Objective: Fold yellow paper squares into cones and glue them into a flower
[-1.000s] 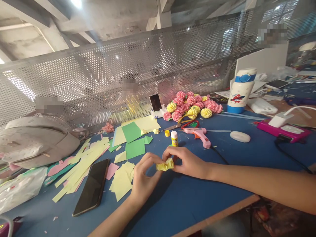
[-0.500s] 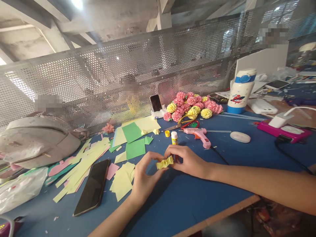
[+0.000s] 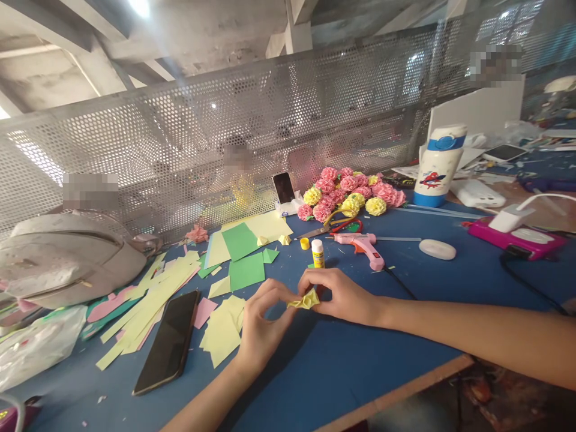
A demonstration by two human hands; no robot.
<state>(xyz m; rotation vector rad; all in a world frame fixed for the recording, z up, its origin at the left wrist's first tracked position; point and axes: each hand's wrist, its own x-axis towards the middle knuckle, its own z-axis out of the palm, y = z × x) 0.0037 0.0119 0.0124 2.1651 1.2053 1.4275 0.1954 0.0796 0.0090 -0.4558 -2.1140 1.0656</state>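
Observation:
Between my two hands, a little above the blue table (image 3: 342, 354), is a small folded piece of yellow paper (image 3: 309, 299). My left hand (image 3: 264, 321) pinches its left end between thumb and fingers. At its right end my right hand (image 3: 339, 296) grips it, fingers curled. Just beyond the right hand stands an upright glue stick (image 3: 318, 254), uncapped, its yellow cap (image 3: 305, 243) lying beside it. Yellow paper squares (image 3: 224, 336) lie left of my left hand. Farther back are green paper squares (image 3: 247, 272) and two small folded yellow pieces (image 3: 284, 240).
A pink glue gun (image 3: 360, 245), scissors (image 3: 324, 230) and pink and yellow paper flowers (image 3: 346, 192) lie behind my hands. On the left are a black phone (image 3: 168, 342) and a backpack (image 3: 72, 255). A bottle (image 3: 440, 168) and power strip (image 3: 517, 240) are at right.
The folded yellow paper has been turned and squeezed into a more bunched shape. Both hands have shifted only slightly, still gripping it.

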